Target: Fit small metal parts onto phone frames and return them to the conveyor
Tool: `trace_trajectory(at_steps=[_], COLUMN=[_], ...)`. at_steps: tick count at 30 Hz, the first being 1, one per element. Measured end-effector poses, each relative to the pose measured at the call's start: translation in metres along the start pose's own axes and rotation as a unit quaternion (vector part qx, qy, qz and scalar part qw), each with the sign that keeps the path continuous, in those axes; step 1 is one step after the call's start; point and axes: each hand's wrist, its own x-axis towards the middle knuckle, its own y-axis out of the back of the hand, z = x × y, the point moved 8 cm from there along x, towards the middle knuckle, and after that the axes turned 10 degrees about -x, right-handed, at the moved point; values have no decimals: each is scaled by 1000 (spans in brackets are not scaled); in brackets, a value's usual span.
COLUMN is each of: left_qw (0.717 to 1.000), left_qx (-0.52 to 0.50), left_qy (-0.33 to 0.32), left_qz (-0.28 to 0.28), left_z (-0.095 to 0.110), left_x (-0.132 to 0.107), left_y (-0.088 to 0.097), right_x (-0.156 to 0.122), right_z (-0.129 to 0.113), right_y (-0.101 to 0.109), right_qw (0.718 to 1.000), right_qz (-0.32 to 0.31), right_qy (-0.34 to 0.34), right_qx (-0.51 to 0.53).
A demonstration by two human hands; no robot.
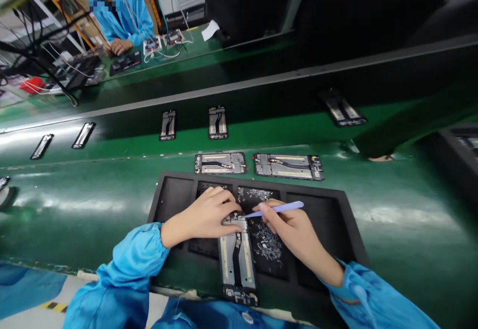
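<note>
My left hand (209, 214) presses down on the top end of a phone frame (237, 262) that lies lengthwise across a black foam tray (345, 219). Its fingers are curled over the frame's upper edge. My right hand (295, 232) pinches pale purple tweezers (276, 210), whose tip touches the frame's top right next to my left fingertips. A tray compartment beside the frame holds several tiny metal parts (271, 247). Both arms wear blue sleeves.
Two finished-looking phone frames (220, 163) (289, 166) lie on the green belt just beyond the tray. More frames (217, 122) ride a farther belt. Across the line a person in a blue coat (123, 20) works among cables. A black bin (461, 155) stands at right.
</note>
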Motion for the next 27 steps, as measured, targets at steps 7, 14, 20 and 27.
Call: trace_trajectory(at_steps=[7, 14, 20, 27], left_qw=[999, 999, 1000, 1000], left_qx=[23, 14, -1, -8], left_qy=[-23, -28, -26, -27], left_qz=[-10, -4, -5, 14], left_z=[-2, -4, -7, -7], left_x=[2, 0, 1, 3], left_y=[-8, -12, -14, -13], right_x=[-3, -1, 0, 0], right_z=[7, 3, 2, 10], right_y=[0, 0, -3, 1], right_qw=[999, 999, 999, 990], right_qz=[21, 26, 9, 60], right_qy=[-32, -41, -45, -80], right_qx=[-27, -22, -27, 103])
